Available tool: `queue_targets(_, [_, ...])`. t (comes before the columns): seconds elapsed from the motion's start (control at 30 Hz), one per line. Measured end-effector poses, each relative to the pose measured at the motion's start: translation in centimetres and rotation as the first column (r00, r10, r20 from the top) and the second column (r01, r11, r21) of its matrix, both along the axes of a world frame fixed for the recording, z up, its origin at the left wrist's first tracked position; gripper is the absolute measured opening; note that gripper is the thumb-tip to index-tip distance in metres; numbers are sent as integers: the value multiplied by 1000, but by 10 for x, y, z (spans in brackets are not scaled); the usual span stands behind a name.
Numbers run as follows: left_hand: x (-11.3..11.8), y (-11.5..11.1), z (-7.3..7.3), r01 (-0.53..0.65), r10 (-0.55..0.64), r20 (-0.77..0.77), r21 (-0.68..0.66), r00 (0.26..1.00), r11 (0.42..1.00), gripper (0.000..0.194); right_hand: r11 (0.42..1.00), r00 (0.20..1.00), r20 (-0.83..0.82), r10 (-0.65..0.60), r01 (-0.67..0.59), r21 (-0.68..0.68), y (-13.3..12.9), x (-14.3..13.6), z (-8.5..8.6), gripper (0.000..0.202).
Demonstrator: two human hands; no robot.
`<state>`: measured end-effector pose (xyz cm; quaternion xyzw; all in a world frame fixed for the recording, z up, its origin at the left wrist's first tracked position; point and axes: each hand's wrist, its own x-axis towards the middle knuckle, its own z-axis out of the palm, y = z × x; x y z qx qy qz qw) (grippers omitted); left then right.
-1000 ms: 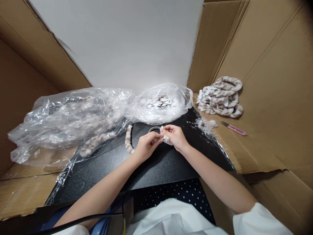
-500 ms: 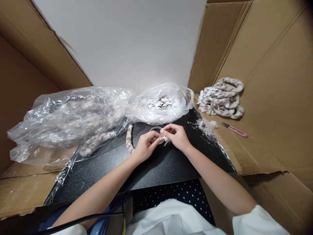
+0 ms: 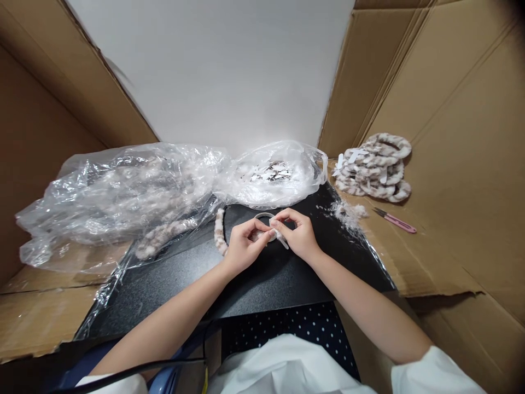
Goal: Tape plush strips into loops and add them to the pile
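Over the black tabletop (image 3: 172, 295), my left hand (image 3: 245, 243) and my right hand (image 3: 301, 235) meet with their fingertips pinched together. A fluffy brown-and-white band (image 3: 220, 230) curves out from behind my left hand, and its whitish end seems to be between my fingers. From under the right fingertips a small white strip (image 3: 283, 241) sticks out toward me. A pale ring (image 3: 264, 214), like a roll of tape, lies just behind the fingers, partly covered by them. My fingers hide most of what they pinch.
Clear plastic bags hold fluffy bands (image 3: 123, 197) at left and small white pieces (image 3: 273, 172) in the middle. At right lie a pile of fluffy loops (image 3: 373, 167) with white tags, loose fluff (image 3: 348, 214) and a pink-handled cutting tool (image 3: 396, 220). Cardboard walls (image 3: 463, 137) stand around.
The white strip now shows more plainly below my right fingertips, pointing down and right. Both hands stay in nearly the same place; the view has shifted slightly.
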<state>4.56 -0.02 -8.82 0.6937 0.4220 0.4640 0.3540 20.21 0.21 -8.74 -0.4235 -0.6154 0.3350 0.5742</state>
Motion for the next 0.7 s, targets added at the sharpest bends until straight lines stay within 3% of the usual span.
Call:
queue_targets(0.1, [0,2,-4,-25,26,19,-24,999,999,23,999,997,-53,51,-52,-12,-1,-1,-1,10])
queue_targets(0.2, [0,3,-5,-49,51,80,-31,995,998,22,995,997,-31,77,-75,64,-1,0,-1,10])
queue_targets(0.37, [2,3,-3,-56,63,112,-65,992,996,25,980,992,128,12,-37,196,-2,2,0,11])
queue_targets(0.47, [2,3,-2,-4,34,176,-167,984,986,26,969,980,191,-56,7,249,-2,2,-2,11])
queue_targets(0.57, [4,4,0,63,43,319,-313,947,948,30,945,963,233,-133,53,322,-1,1,-5,11])
queue_targets(0.7, [7,7,3,166,101,469,-495,877,853,33,919,914,352,-202,53,391,1,3,-9,13])
